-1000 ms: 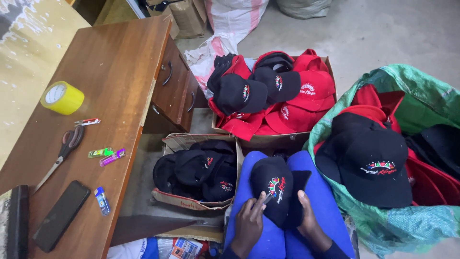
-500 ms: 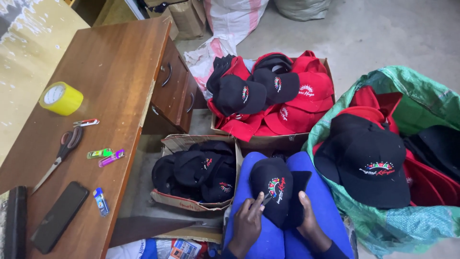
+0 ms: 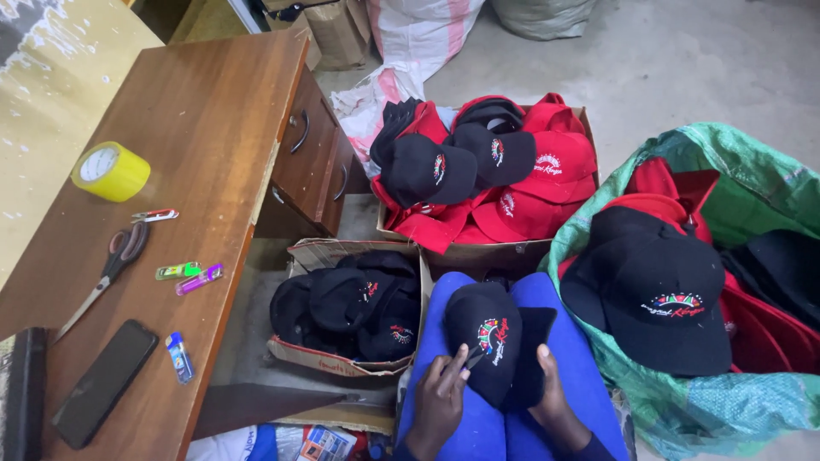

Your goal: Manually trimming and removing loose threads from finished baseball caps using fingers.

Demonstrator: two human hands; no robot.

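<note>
Concrete floor (image 3: 683,60) spreads under me; on my lap lies a black cap (image 3: 483,337). My left hand (image 3: 440,401) pinches a small dark tool at its embroidery; my right hand (image 3: 555,401) lies flat, steadying it. Sorted caps fill the small box (image 3: 342,363) and red-cap box (image 3: 512,256); the green sack (image 3: 743,410) looks half-full. Beside me, a wooden desk (image 3: 205,128) crowds my left elbow.

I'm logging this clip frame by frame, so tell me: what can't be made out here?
Head view only:
- Left hand holds a small dark tool against the black cap; too small to identify.
- Right hand: palm hidden against the cap.
- Forearms cut off by the bottom edge.
- Green sack: lower contents buried under caps.
</note>
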